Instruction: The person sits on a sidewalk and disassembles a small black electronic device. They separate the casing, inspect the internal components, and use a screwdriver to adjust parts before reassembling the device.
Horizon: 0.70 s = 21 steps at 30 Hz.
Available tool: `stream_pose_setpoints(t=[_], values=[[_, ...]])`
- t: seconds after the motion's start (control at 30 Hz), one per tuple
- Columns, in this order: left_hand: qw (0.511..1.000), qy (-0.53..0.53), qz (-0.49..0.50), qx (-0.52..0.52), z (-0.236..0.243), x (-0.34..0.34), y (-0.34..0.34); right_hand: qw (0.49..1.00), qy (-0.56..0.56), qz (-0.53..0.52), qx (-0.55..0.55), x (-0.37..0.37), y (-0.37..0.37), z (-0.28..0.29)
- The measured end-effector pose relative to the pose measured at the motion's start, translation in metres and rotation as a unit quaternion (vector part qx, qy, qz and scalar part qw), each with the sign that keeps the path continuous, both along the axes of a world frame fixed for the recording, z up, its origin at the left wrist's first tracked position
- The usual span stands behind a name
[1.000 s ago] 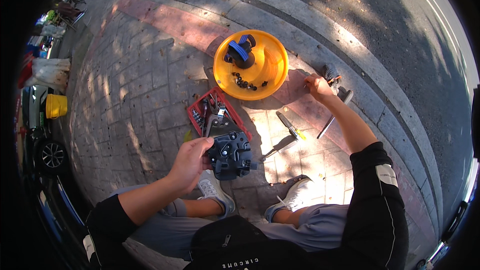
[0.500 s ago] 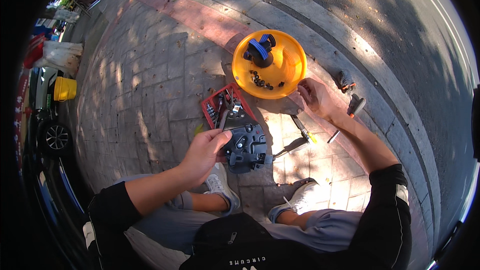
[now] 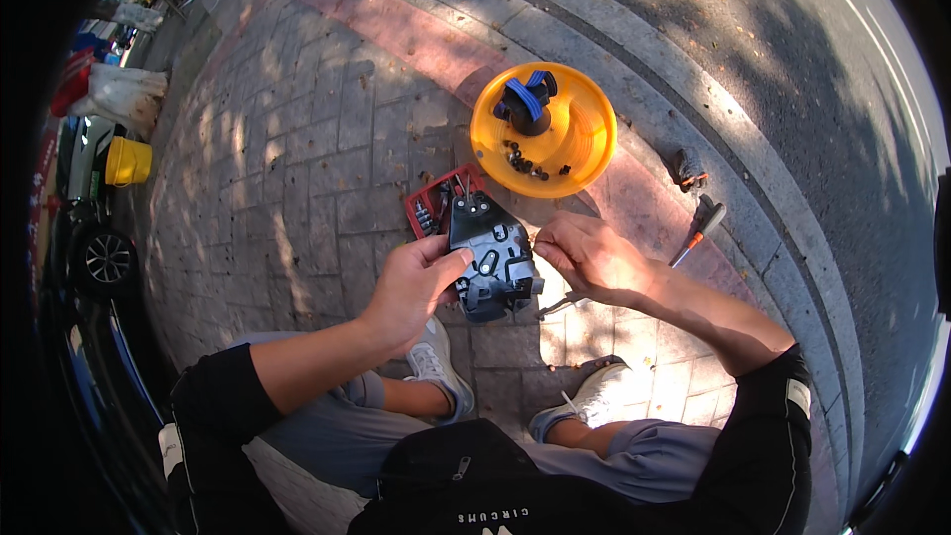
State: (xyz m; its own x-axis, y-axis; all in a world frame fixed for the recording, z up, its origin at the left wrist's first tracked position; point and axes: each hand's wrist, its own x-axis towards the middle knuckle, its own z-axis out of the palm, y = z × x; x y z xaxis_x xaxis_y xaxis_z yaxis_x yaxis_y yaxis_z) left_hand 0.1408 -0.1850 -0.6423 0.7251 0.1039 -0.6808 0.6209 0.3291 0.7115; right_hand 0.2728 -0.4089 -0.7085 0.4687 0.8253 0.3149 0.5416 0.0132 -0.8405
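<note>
My left hand grips a black plastic lock-like mechanism by its left edge, thumb on top and fingers underneath. Its face carries metal plates, round pivots and molded ribs. Beside its right edge is my right hand, thumb and fingertips pinched together. Whatever is in that pinch is too small or hidden to name. Beyond the mechanism sits a red tool case with sockets and other small tools, partly covered. An orange bowl holds several small dark fasteners and a black-and-blue object with a round base.
On the paving to the right lie an orange-and-black screwdriver and a crumpled dark glove-like bundle. My shoes are close below the mechanism. A curb borders the road at right; a parked car and yellow bucket stand at left.
My right hand has moved left from beside the bowl to the mechanism's right edge. The mechanism has been raised slightly and turned, now covering more of the red case.
</note>
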Motion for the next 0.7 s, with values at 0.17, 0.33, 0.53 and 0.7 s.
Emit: stream_pose_setpoints(t=[0.17,0.33,0.53,0.7], values=[[1.0,0.011,-0.004,0.016,-0.002,-0.002,0.003,0.997,-0.075,0.013,0.021,-0.003,0.007,0.001],[1.0,0.012,0.002,0.018,-0.004,-0.003,0.003,0.997,-0.076,-0.02,-0.014,-0.01,0.01,0.0],[1.0,0.018,0.012,0.015,-0.004,-0.003,0.002,0.994,-0.097,-0.039,-0.043,-0.015,0.009,-0.005],[0.999,-0.009,0.01,0.036,-0.002,-0.005,-0.004,0.977,-0.2,-0.021,-0.07,-0.017,0.009,-0.005]])
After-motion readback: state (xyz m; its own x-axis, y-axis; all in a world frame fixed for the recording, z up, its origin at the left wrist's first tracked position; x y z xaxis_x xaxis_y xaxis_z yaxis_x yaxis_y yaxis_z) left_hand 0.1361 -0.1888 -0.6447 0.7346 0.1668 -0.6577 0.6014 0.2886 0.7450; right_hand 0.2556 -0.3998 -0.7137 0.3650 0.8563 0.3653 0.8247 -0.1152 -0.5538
